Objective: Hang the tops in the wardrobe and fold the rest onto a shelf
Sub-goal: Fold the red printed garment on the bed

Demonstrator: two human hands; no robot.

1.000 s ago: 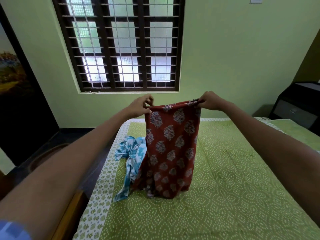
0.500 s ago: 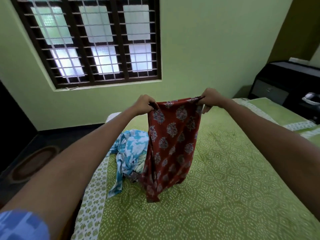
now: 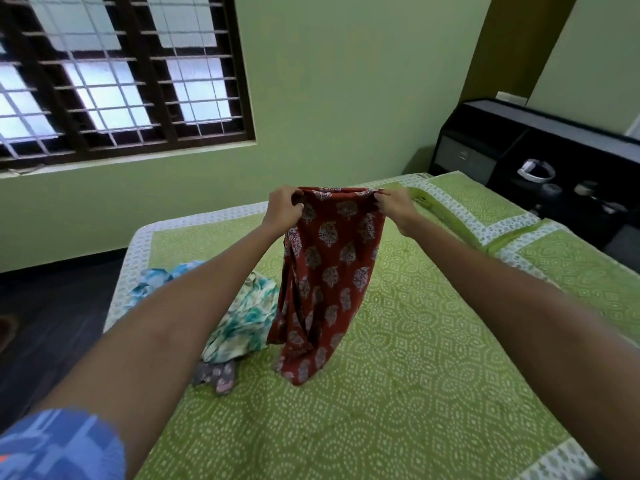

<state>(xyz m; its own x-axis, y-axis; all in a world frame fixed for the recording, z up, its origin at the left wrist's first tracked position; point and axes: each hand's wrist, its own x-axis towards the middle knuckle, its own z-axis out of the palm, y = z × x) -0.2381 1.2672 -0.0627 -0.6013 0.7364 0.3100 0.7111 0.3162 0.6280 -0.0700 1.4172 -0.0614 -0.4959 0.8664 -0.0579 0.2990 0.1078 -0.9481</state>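
The red printed garment (image 3: 329,271), judged light, limp and best taken at its top corners, is held above the bed (image 3: 415,375) at twelve o'clock, pinched by the left hand (image 3: 282,207) and right hand (image 3: 396,209).

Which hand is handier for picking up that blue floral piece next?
Probably the left hand: the blue floral garment lies under that arm, though both hands now grip the red printed garment.
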